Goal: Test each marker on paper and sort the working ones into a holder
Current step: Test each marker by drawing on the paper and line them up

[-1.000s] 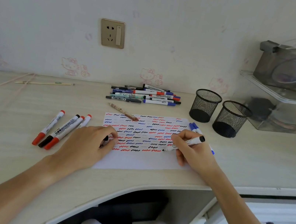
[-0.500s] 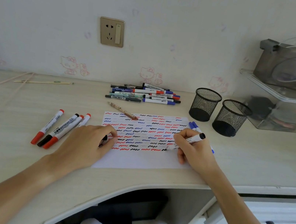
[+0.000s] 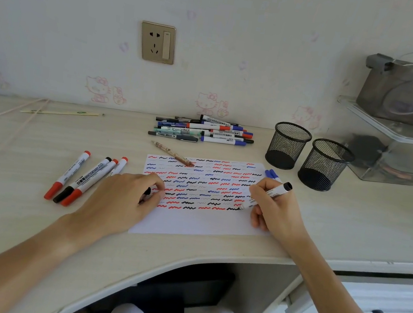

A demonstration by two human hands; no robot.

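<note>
My right hand (image 3: 276,212) pinches a black marker (image 3: 269,194), its tip touching the paper (image 3: 197,225) at the end of the lowest row of squiggles. My left hand (image 3: 122,201) rests curled on the paper's left edge and holds a small black cap (image 3: 148,191) (mostly hidden by my fingers). Two blue markers (image 3: 271,174) are partly covered behind my right hand. Two mesh holders (image 3: 289,145) stand near, a marker pile (image 3: 204,130) behind the paper, four markers (image 3: 83,177) at left.
</note>
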